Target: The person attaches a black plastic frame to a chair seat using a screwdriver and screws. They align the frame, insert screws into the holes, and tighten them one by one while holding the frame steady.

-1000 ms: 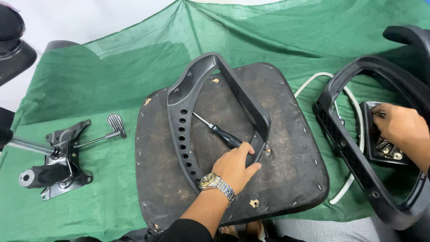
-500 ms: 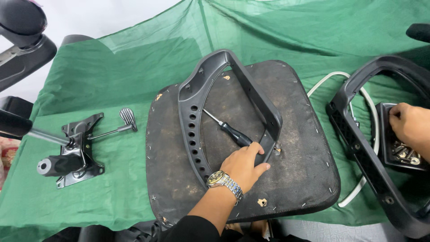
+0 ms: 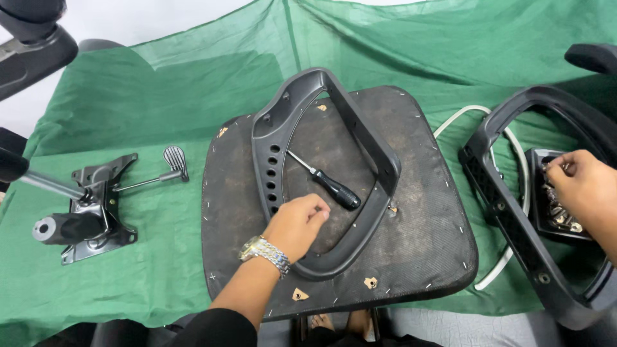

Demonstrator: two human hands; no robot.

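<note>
The left hand has lifted off the armrest frame, loosely curled, empty; right hand pinches screws in the tray, which could spill.

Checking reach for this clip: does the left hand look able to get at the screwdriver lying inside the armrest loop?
Probably yes. The left hand hovers just left of the screwdriver, whose black handle points toward it. It lies on the seat base inside the open armrest loop, with nothing over it.
</note>
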